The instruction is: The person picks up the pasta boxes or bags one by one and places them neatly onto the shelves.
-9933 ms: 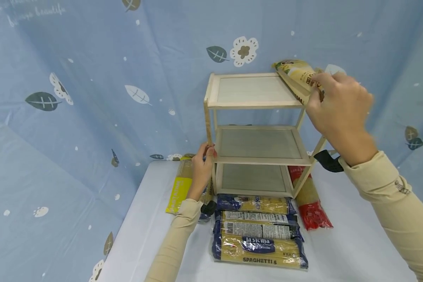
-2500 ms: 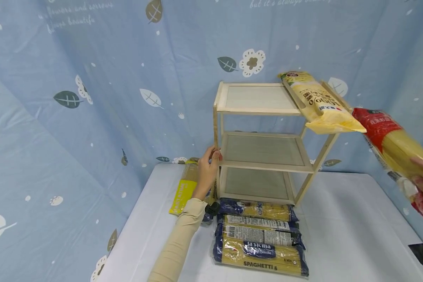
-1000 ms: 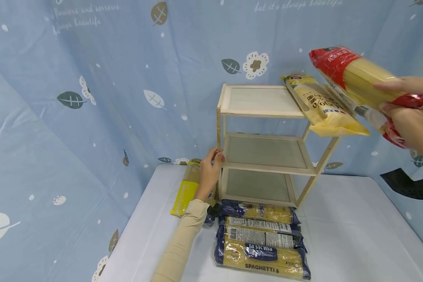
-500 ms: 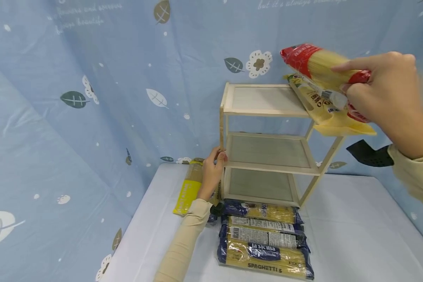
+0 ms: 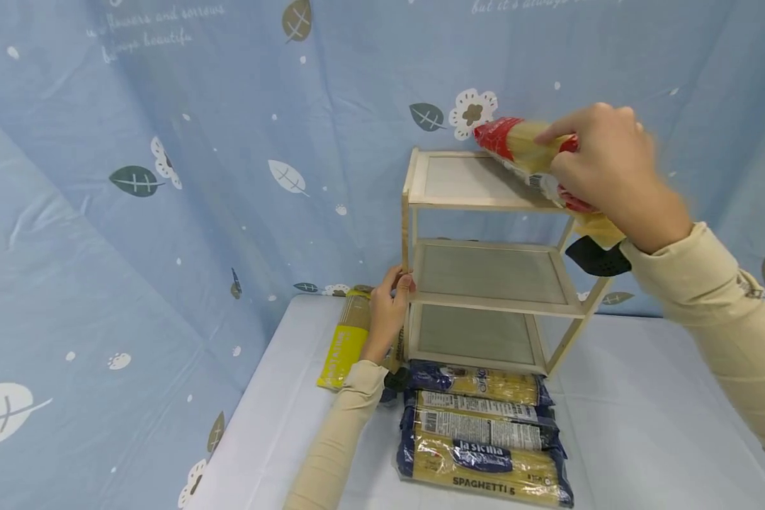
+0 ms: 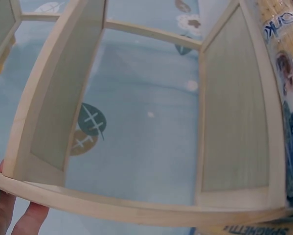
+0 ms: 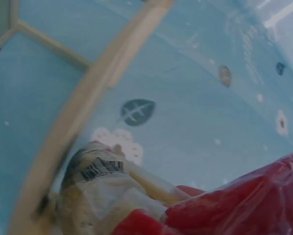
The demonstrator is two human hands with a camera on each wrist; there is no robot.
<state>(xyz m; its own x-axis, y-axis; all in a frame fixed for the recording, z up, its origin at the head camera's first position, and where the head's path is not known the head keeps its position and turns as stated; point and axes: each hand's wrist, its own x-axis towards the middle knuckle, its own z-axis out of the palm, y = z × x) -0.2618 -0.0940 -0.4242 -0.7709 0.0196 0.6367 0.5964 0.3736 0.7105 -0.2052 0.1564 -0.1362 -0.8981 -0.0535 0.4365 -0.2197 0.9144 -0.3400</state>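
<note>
My right hand grips the near end of a red-ended spaghetti packet, slanted over the right part of the wooden shelf rack's top board. Its red end and barcode side show in the right wrist view. Beneath it, a yellow pasta packet is mostly hidden by the packet and my hand. My left hand holds the rack's left front post at the middle shelf; in the left wrist view its fingers curl around the wooden post.
Several blue-ended spaghetti packets lie in a row in front of the rack. A yellow-labelled pasta packet lies left of it, beside another partly hidden packet. A patterned blue curtain hangs behind the white table.
Ten seconds ago my right hand held the yellow packet on the top board. It then brought the red-ended packet from the right, leftward and down over that board. My left hand stayed on the post.
</note>
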